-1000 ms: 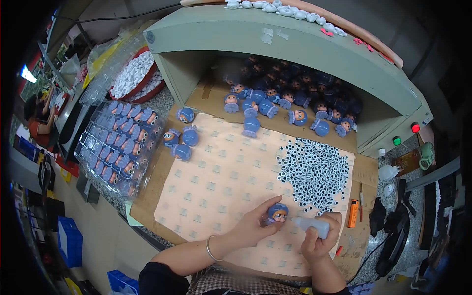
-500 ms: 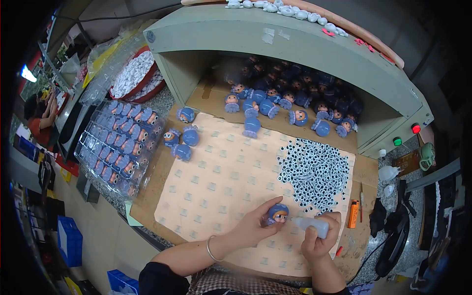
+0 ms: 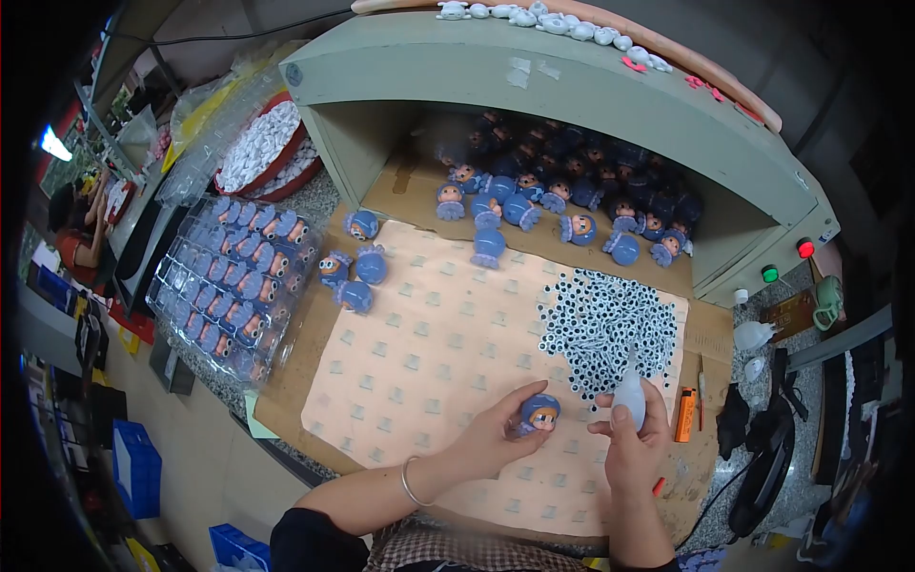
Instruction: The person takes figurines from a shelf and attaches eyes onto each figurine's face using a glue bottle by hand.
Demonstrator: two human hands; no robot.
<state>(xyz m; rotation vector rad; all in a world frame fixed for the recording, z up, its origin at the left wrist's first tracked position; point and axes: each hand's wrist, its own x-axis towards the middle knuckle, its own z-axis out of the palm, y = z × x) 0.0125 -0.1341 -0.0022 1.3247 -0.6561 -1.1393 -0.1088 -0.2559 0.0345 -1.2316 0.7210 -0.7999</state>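
My left hand (image 3: 488, 437) is wrapped round a small blue-hooded doll head (image 3: 539, 414), its face turned to the right. In my right hand (image 3: 637, 456) I grip a translucent white squeeze bottle (image 3: 630, 395) with a thin nozzle, which points up and away from me. The bottle is apart from the doll head. Just beyond it lies a pile of small black-and-white doll eyes (image 3: 610, 329), spread on the pink patterned sheet (image 3: 419, 362).
More blue doll heads (image 3: 487, 246) crowd the grey cabinet (image 3: 343, 143) ahead. A clear tray (image 3: 233, 286) of doll heads stands at left, near a red basket (image 3: 257, 153) of white pieces. An orange lighter (image 3: 685, 415) lies at right. A person (image 3: 86, 229) sits far left.
My right hand has turned the squeeze bottle from pointing left at the doll head to pointing upward, away from it. My left hand and the doll head have stayed in place.
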